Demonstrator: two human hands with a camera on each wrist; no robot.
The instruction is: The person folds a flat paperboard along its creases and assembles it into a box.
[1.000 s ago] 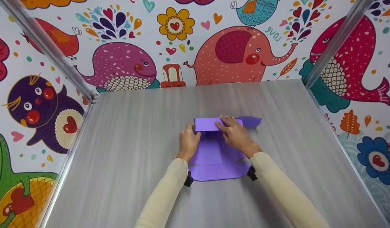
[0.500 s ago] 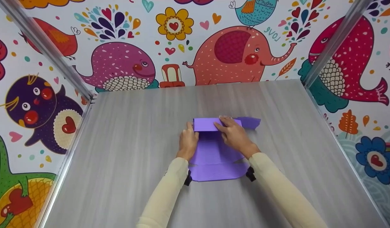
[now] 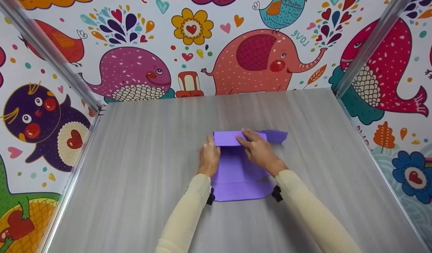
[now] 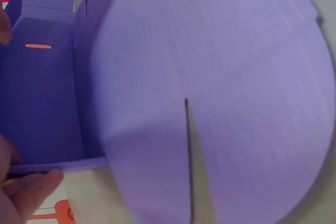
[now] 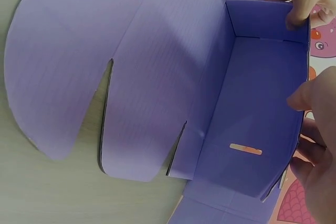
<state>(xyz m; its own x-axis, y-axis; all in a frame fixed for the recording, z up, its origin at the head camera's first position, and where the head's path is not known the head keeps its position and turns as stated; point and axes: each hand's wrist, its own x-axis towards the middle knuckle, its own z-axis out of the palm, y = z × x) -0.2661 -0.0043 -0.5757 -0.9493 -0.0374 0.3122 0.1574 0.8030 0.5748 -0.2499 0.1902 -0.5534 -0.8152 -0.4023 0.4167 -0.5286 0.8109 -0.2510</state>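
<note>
Versus 1.0 s ago, head view: the printed wall (image 3: 191, 70) sits slightly further left in frame, as does the far edge of the table (image 3: 149, 158); consistent with a small camera drift. Purple cardboard (image 3: 242, 168) nearly unchanged in shape and place: middle of the table, near part lying toward the person, far part folded up into a shallow box form. Left sleeve (image 3: 186, 211) has come slightly inward and covers a little more of the sheet's left edge. Right hand (image 3: 261, 151) on the same spot as before.

Container: the box form is the only one seen. Interior shows bare purple panels; a narrow slot (image 5: 245, 149) is cut through one, orange showing behind it. A short end wall (image 5: 268, 17) stands at the left end; at the right end a flap (image 3: 277, 136) sticks out sideways. Rounded tabs (image 5: 134, 145) on the near part are separated by wedge-shaped cuts.

Grip, left hand (image 3: 209, 154): pinching the end wall, digits on both its inner and outer faces. Grip, right hand: holding the long edge of the box form, thumb inside, other fingers outside.
</note>
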